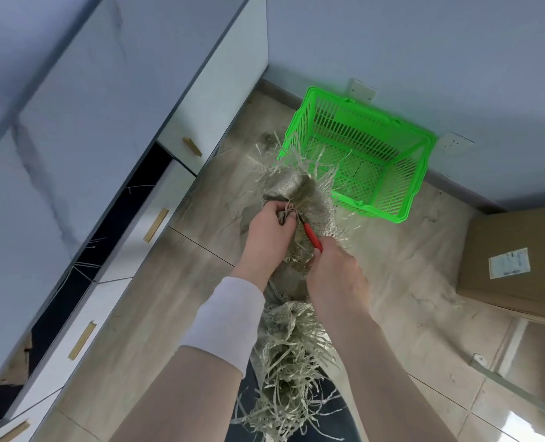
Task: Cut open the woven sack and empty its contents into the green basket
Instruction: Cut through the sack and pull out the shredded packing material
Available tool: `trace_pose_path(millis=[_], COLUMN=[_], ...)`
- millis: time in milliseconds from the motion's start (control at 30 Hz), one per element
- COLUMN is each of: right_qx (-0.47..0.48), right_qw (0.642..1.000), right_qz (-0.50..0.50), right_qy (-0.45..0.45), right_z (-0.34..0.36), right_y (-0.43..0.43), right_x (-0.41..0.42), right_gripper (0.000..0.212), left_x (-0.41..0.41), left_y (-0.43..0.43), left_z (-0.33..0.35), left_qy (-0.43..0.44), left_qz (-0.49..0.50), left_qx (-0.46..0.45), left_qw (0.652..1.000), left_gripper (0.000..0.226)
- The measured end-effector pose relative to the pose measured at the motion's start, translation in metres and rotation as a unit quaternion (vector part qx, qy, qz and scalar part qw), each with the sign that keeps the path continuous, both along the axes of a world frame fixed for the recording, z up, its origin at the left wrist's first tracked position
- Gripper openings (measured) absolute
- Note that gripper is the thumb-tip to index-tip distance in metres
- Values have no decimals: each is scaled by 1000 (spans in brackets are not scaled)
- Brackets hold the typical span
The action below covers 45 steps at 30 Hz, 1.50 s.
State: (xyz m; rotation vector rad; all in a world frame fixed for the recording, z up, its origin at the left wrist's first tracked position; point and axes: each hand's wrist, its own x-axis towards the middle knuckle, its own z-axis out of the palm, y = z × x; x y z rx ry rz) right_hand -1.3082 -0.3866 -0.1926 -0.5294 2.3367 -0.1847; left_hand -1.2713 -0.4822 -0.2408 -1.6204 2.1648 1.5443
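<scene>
A greyish woven sack (292,193) with frayed, stringy edges hangs in front of me over the floor. My left hand (269,231) pinches a bunched fold of the sack near its top. My right hand (335,272) grips a red-handled cutting tool (312,236), its dark tip touching the sack right beside my left fingers. The green basket (421,167) stands on the floor just beyond the sack, against the wall; no contents are visible in it. Loose frayed strands of the sack (288,378) hang down between my forearms.
White cabinets with brass handles (156,224) run along the left. A cardboard box (513,266) with a label sits on the floor at the right. Two wall sockets (362,89) are behind the basket. Tiled floor (408,250) lies between basket and box.
</scene>
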Motion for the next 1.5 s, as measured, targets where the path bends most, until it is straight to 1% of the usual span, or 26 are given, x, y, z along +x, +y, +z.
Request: trace_pose_path(millis=[200, 433, 500, 633, 667, 800, 867, 1000, 1067, 1167, 1267, 1300, 1333, 1400, 1433, 1467, 1500], right_qx=[-2, -58, -83, -123, -132, -150, -140, -134, -168, -272, -279, -275, -262, -186, -156, -144, -146], right_qw=[1000, 998, 996, 990, 989, 986, 987, 989, 981, 946, 944, 941, 939, 952, 956, 956, 956], right_qz=[1, -37, -44, -63, -62, -68, -69, -25, -23, -95, -141, -173, -209, -243, -247, -244, -237], right_qy=[2, 1, -1, -9, -4, 19, 24, 59, 93, 147, 107, 93, 74, 10, -35, -74, -91], right_z=[-3, -3, -5, -8, -9, -10, -10, -11, -12, -9, -1, -2, -5, -16, -24, -32, -37], right_y=[-1, -4, -2, -1, -1, -8, -12, -9, -3, -3, -13, -14, -15, -15, -14, -13, -13], right_x=[2, 3, 5, 4, 3, -2, -6, -10, -8, -11, -32, -40, -46, -49, -47, -44, -42], right_gripper=[27, 27, 27, 29, 31, 32, 31, 30, 31, 29, 23, 25, 33, 52, 53, 46, 36], left_x=[1, 5, 5, 3, 3, -3, -6, -13, -17, -15, -5, -2, -1, 0, 0, 0, 1], left_y=[3, 4, 3, -1, -1, 6, 11, 3, -4, -3, 12, 15, 16, 14, 12, 11, 9], left_z=[0, -1, -1, 0, 1, 6, 9, 10, 8, 2, -2, -1, 0, 2, 2, 2, 2], left_qy=[-5, 0, 7, 30, 35, 32, 25, 0, -18, -59, -52, -41, -29, -2, 11, 19, 22], left_qz=[5, 16, 10, -7, -11, -34, -33, -23, -24, -46, -68, -61, -45, -13, -3, 1, 2], left_qx=[5, 11, 10, 9, 8, -1, -8, -13, -17, -19, -29, -32, -30, -8, 6, 17, 23], left_qw=[1000, 1000, 1000, 999, 999, 999, 999, 1000, 999, 997, 996, 997, 998, 1000, 1000, 1000, 999], left_gripper=[30, 33, 30, 12, 11, 17, 18, 24, 26, 26, 27, 27, 27, 24, 22, 18, 15])
